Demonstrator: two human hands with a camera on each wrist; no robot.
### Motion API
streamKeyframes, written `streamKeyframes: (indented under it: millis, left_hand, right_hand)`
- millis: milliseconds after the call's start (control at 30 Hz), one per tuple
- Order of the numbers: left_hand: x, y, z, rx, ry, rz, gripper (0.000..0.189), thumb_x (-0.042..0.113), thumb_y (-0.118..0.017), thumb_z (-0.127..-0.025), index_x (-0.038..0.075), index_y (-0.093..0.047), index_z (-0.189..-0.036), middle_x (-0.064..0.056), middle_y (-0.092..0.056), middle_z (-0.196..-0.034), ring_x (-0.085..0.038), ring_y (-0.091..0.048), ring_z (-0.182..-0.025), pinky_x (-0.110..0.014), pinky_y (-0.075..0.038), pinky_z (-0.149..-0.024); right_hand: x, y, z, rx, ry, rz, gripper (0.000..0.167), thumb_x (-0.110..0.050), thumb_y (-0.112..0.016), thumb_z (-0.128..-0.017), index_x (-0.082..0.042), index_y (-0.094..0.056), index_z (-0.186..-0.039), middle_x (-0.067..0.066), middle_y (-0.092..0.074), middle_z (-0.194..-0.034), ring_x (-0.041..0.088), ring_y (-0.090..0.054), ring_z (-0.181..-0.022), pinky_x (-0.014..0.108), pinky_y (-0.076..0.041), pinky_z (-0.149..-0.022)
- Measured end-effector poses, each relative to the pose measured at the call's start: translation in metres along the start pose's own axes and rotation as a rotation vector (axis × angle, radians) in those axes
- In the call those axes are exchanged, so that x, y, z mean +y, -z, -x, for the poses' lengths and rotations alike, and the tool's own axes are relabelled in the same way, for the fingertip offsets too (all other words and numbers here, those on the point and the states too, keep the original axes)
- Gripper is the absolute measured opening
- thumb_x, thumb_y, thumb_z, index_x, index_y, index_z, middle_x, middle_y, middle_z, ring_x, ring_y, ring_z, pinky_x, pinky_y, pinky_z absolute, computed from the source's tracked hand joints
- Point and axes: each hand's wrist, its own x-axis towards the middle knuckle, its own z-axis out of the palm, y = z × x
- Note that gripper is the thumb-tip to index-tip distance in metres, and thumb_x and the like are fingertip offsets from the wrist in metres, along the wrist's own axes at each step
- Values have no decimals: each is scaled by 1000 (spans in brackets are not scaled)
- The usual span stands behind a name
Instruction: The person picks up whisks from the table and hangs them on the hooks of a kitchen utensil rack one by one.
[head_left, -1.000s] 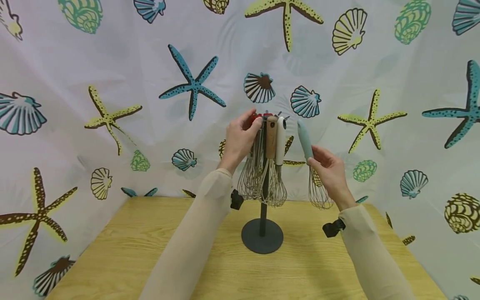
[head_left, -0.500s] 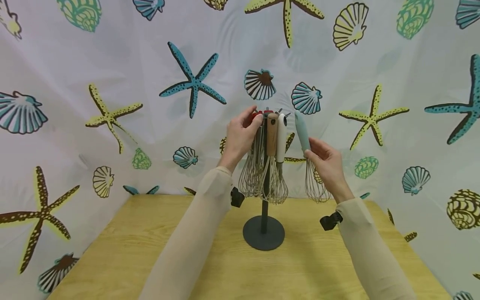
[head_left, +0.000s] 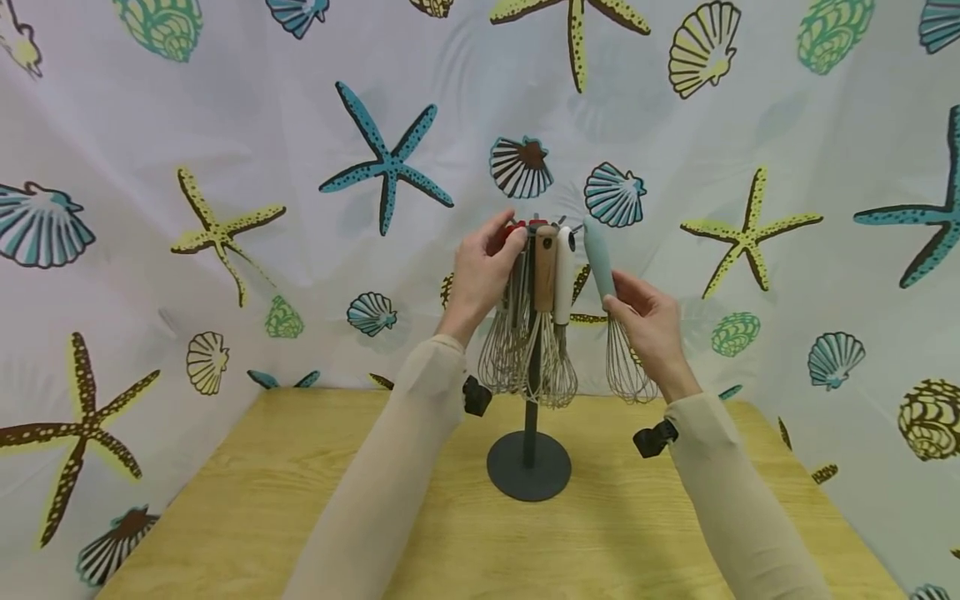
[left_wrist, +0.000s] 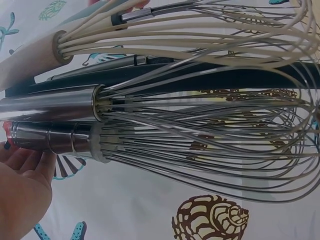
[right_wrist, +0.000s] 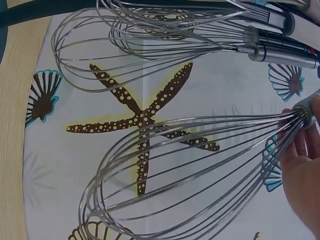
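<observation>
A dark stand (head_left: 528, 475) with hooks at its top bears several hanging whisks. My left hand (head_left: 480, 262) pinches the red end of a steel-handled whisk (left_wrist: 60, 137) at the stand's upper left. To its right hang a wooden-handled whisk (head_left: 544, 275) and a white-handled whisk (head_left: 564, 279). My right hand (head_left: 651, 325) grips the lower handle of a light blue whisk (head_left: 598, 258), its wires pointing down and tilted outward. The top of that handle is right at the tip of a right-hand hook. In the right wrist view its wire loops (right_wrist: 190, 165) spread below the handle.
The stand's round base rests on a light wooden table (head_left: 300, 500). Behind and at both sides hangs a white cloth (head_left: 420, 350) printed with starfish and shells. Another steel whisk (left_wrist: 55, 104) hangs close to the red-ended one.
My right hand has brought the light blue whisk leftward and slightly up, closer to the stand's hook. My left hand has stayed at the red-ended whisk.
</observation>
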Motion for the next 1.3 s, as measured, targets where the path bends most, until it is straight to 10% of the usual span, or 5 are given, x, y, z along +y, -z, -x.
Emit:
streamKeyframes:
  millis: [333,1300]
  left_hand:
    - [1,1,1,-3,4,18,51,41,-53,-100,21,-49,-146,-5,-55,-143,-13,-56,-126,-31,-48,-103]
    - [-2,2,2,-29,-10,11,54,47,-54,-99,25,-46,-148,4,-44,-152,-15,-47,-137,-31,-41,-110]
  right_hand:
    - [1,-14,-2,19,51,-32,42,-6,-66,-93,0,-58,-134,-9,-65,-113,5,-62,-104,17,-52,-87]
    - [9,-26,4,-68,-16,-8,47,-11,-68,-93,-9,-56,-138,16,-61,-132,7,-62,-109,25,-49,-94]
